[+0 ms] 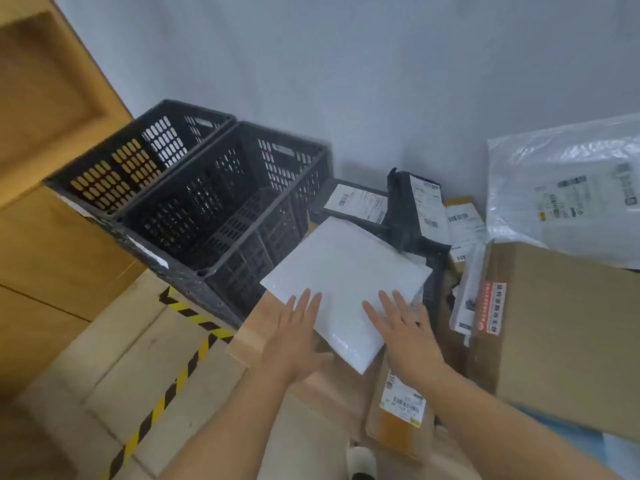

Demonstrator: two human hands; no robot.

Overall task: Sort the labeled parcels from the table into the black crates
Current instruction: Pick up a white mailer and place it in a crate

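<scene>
The white padded mailer (346,275) lies flat on top of the heap of parcels, just right of the crates, with its blank face up and no label showing. That is probably why both hands are at it: it has to be lifted or turned before it can be sorted. The left hand (298,334) and the right hand (405,334) lie on its near edge with fingers straight and spread, gripping nothing. The left thumb sits by the mailer's near edge, as if about to slip beneath. The mailer's near left part rests on a brown box (256,330).

Far of it lie a flat black parcel (349,202) and a black poly bag (419,213) tipped on edge, both with white labels facing up. A small labelled carton (401,410) sits near, below the right wrist. To the right are a big cardboard box (561,334) and, on top of it, a clear plastic-wrapped parcel (568,188). The heap hides the desk.

The two black crates stand side by side at the left, the nearer crate (225,209) almost touching the mailer and the farther crate (138,157) beyond it. No parcel shows in either.
</scene>
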